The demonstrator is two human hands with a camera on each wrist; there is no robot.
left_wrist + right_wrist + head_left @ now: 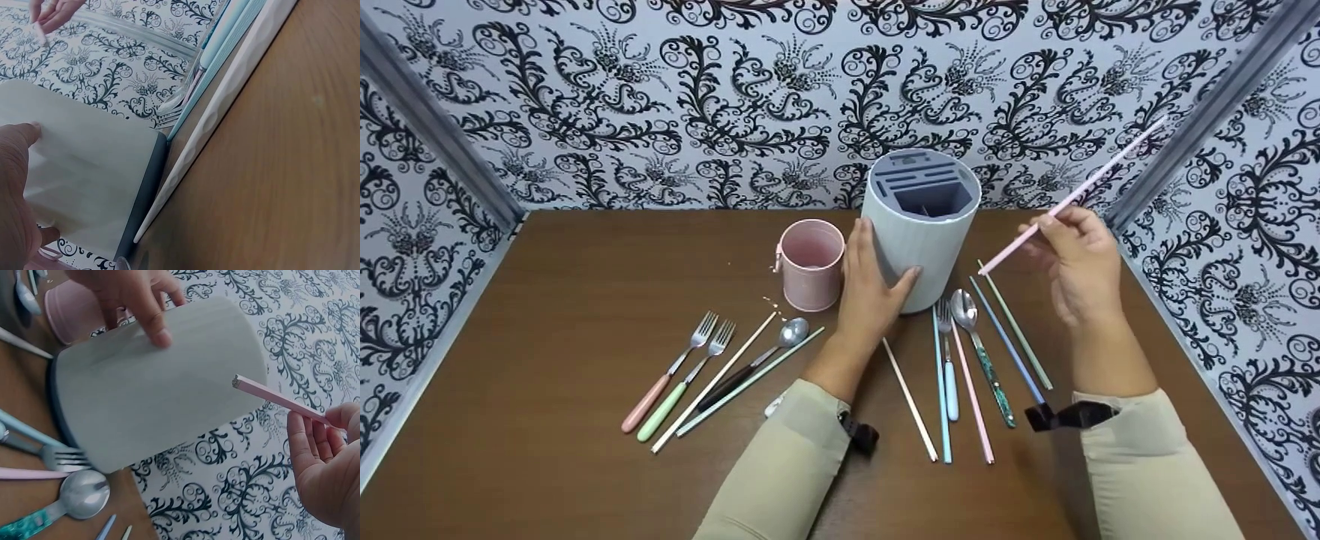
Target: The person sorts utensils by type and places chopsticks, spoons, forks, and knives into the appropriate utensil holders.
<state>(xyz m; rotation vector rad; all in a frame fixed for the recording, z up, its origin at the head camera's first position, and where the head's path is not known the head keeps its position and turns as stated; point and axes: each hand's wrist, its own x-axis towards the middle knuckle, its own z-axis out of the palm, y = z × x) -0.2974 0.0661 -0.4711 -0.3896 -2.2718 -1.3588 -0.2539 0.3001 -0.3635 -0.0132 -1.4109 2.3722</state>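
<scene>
My left hand [874, 296] gripped the holder [941, 247], my right hand [1084, 266] a chopstick [1110, 163], not yet in; forks [662, 411] at left seemingly waited.

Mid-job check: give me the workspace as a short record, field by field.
Left hand: grips white slotted utensil holder
Right hand: pinches pink chopstick in the air
Left of holder: pink cup
Forks: pink-handled fork, green-handled fork, blue-handled fork
Spoons: black-handled spoon, teal-handled spoon
Second pink chopstick: on table
</scene>
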